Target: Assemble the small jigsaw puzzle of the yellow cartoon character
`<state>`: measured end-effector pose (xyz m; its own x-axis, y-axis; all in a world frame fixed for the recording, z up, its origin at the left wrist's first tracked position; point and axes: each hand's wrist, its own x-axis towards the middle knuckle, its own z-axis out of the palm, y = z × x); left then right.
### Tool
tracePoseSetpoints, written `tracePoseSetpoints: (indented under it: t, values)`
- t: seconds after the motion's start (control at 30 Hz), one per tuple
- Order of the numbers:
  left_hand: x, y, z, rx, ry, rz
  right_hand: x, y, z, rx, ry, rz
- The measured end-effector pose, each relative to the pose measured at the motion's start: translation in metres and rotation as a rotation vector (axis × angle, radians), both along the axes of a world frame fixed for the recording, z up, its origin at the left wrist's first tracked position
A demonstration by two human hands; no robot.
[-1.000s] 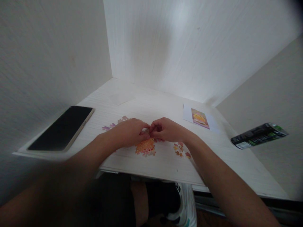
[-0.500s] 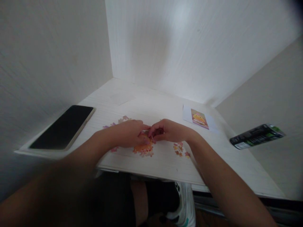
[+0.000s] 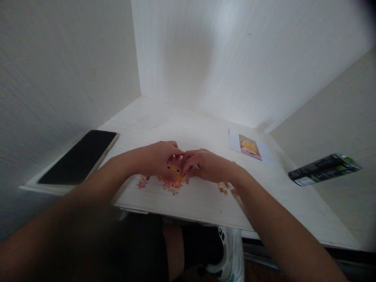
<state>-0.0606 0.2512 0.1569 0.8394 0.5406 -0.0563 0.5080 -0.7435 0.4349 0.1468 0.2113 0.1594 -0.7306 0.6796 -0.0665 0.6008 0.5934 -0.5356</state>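
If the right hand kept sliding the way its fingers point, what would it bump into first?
The right hand points left, so it would meet the left hand almost at once; their fingertips look nearly touching above the orange jigsaw cluster.

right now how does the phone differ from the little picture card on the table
The phone is black, larger, and lies at the table's left edge, its screen dark. The picture card is smaller and colourful, with a yellow figure on white paper, lying to the right beyond the hands. Both lie flat on the white table, untouched.

A home desk nook: white wood-grain walls (image 3: 223,58), phone (image 3: 79,156), scattered jigsaw pieces (image 3: 173,178).
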Motion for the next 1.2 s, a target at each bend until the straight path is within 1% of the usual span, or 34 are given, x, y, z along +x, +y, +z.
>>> tracePoseSetpoints:
  t: [0.13,0.3,0.43,0.57,0.67,0.77,0.83,0.9,1.0,1.13,1.2]
  values:
    - [-0.001,0.002,0.003,-0.042,-0.007,-0.035,-0.001,0.001,0.001,-0.066,-0.017,-0.013]
    - [0.000,0.003,0.001,-0.089,-0.005,-0.065,0.002,0.003,-0.002,-0.145,0.035,0.001]
    - [0.000,0.003,0.003,-0.101,0.022,-0.088,0.003,0.005,-0.006,-0.144,0.055,0.012]
    - [0.000,0.000,0.005,-0.072,0.026,-0.103,0.001,0.003,-0.006,-0.104,0.022,-0.019]
    - [0.000,-0.002,0.002,-0.034,0.018,-0.087,0.000,0.002,-0.005,-0.086,0.046,0.022]
    - [-0.001,-0.004,-0.001,0.030,0.003,-0.067,0.001,0.002,-0.003,-0.104,0.069,0.043]
    - [-0.001,-0.005,0.000,0.056,0.027,-0.050,0.003,0.002,-0.002,-0.144,0.065,0.040]
    - [0.000,-0.007,0.003,0.058,0.085,-0.015,0.006,0.002,0.000,-0.182,0.054,0.024]
    - [0.000,-0.008,0.007,0.064,0.145,0.026,0.010,0.003,0.001,-0.167,0.061,-0.042]
    - [-0.001,-0.006,0.004,0.081,0.150,0.026,0.019,0.005,0.005,-0.149,0.033,-0.085]
    - [-0.003,-0.004,0.001,0.086,0.139,0.027,0.025,0.007,0.008,-0.106,0.029,-0.141]
